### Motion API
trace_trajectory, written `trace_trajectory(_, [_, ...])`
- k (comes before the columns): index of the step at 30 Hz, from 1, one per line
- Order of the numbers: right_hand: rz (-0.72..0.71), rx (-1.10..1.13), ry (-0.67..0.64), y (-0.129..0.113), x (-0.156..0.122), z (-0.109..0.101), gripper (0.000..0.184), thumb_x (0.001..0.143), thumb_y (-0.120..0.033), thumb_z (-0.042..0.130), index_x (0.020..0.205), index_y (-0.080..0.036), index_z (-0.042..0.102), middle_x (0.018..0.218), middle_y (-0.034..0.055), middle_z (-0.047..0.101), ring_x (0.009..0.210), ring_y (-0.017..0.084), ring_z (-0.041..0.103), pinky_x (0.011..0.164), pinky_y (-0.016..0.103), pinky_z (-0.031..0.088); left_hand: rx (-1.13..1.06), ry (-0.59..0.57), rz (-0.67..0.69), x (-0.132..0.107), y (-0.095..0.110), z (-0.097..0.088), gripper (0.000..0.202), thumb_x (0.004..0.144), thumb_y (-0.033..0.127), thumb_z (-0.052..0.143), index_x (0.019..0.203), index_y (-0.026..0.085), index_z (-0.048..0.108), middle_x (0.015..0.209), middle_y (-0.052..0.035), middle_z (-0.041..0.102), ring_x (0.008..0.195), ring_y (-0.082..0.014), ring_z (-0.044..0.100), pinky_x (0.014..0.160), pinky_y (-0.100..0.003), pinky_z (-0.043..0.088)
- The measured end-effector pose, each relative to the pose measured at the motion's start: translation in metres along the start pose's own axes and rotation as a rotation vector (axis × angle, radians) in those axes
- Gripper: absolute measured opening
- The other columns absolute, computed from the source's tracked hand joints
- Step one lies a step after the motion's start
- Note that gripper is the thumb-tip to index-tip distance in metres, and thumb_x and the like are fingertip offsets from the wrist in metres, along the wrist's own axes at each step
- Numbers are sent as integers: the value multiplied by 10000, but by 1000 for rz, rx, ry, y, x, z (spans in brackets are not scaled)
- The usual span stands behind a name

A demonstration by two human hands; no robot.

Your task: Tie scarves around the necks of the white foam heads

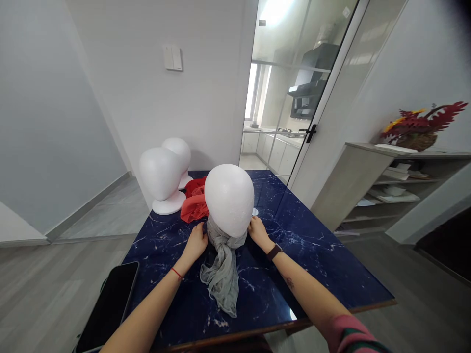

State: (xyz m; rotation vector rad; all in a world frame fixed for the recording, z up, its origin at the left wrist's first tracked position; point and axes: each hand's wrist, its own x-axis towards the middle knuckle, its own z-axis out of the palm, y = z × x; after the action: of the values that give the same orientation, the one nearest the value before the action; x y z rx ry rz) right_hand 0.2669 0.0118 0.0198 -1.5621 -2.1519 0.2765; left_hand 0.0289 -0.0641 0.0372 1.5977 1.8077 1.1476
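Observation:
A white foam mannequin head stands upright on the dark blue marbled table. Around its neck is a sheer grey scarf, knotted in front, with its tail spread on the tabletop towards me. My left hand is at the left side of the neck, fingers curled in beside the scarf. On the opposite side, my right hand has its fingers bent in close under the head. Whether the fingertips grip scarf or base is hidden.
Two more white foam heads stand at the table's back left. Bunched red cloth lies behind the scarfed head. A black-screened device is at the left front edge. A glass door and a shelf unit are beyond.

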Motion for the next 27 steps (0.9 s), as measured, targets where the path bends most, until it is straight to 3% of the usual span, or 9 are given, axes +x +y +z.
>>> trace_trajectory(4, [-32, 21, 43, 0, -6, 13, 283, 884, -121, 344, 890, -113, 627, 971, 111, 575, 913, 185, 524, 818, 283, 408, -41, 11, 121, -14, -7, 14, 517, 714, 83, 425, 1226, 144, 473, 1067, -117, 564, 1058, -230, 519, 986, -419, 364])
trace_trajectory(8, [-29, 179, 57, 3, -9, 19, 268, 862, -119, 344, 866, -124, 611, 955, 107, 591, 895, 178, 540, 805, 293, 424, -40, -4, 137, -23, -5, 21, 365, 742, 121, 429, 1086, 161, 546, 1031, -94, 512, 1035, -227, 500, 982, -427, 370])
trace_trajectory(11, [24, 405, 58, -1, -9, 19, 241, 860, -196, 365, 951, -150, 584, 858, 73, 616, 765, 167, 561, 725, 294, 447, -64, 21, 133, -23, 1, 20, 282, 759, 161, 446, 1017, 170, 559, 1027, -83, 470, 1042, -227, 481, 987, -424, 363])
trace_trajectory(14, [185, 743, -18, -8, -10, 18, 324, 871, -355, 361, 1081, -160, 515, 668, 10, 589, 542, 141, 510, 567, 269, 436, -59, 42, 139, -24, 8, 16, 248, 763, 177, 448, 986, 174, 557, 1036, -78, 452, 1041, -223, 467, 983, -411, 360])
trace_trajectory(16, [287, 976, -65, -13, -12, 17, 405, 849, -461, 385, 1109, -170, 492, 660, -3, 590, 501, 124, 490, 516, 248, 418, -51, 55, 141, -25, 12, 14, 239, 775, 191, 436, 983, 168, 553, 1039, -77, 444, 1029, -219, 465, 970, -401, 367])
trace_trajectory(19, [372, 1226, -131, -20, -16, 13, 454, 783, -559, 466, 999, -170, 556, 765, 24, 639, 588, 122, 534, 564, 244, 444, -71, 67, 125, -27, 15, 12, 226, 797, 215, 421, 974, 166, 552, 1026, -75, 440, 1007, -214, 467, 947, -390, 379])
trace_trajectory(23, [414, 1367, -214, -27, -19, 7, 458, 751, -587, 515, 938, -177, 597, 906, 53, 673, 736, 148, 582, 664, 284, 485, -107, 69, 108, -28, 15, 10, 214, 802, 235, 435, 955, 172, 571, 1012, -68, 449, 1004, -210, 470, 943, -378, 382])
trace_trajectory(27, [431, 1477, -183, -29, -19, 1, 422, 743, -553, 558, 944, -185, 615, 929, 52, 683, 783, 168, 600, 670, 293, 494, -178, 64, 139, -28, 17, 10, 335, 846, 300, 425, 1149, 205, 531, 1076, -65, 457, 1029, -193, 475, 959, -368, 377])
